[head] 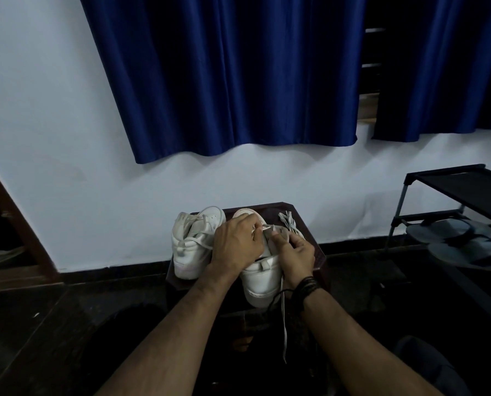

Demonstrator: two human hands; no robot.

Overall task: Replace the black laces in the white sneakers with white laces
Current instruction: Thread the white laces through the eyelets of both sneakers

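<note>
Two white sneakers stand on a small dark stool [315,252]. The left sneaker [191,244] carries a white lace and stands alone. Over the right sneaker [260,281], heel toward me, both hands work. My left hand [235,244] pinches a white lace end [266,228] above the eyelets. My right hand [294,257] grips the sneaker's right side, thumb on the tongue. A white lace tail [285,332] hangs down off the stool beside a thin black lace [275,300]. A loose bundle of white lace [288,221] lies at the stool's back right.
A black shoe rack [450,190] with grey sandals [467,238] stands at the right. Blue curtains [224,75] hang on the white wall behind the stool. Dark wooden furniture [7,218] is at the left. The floor around is dark.
</note>
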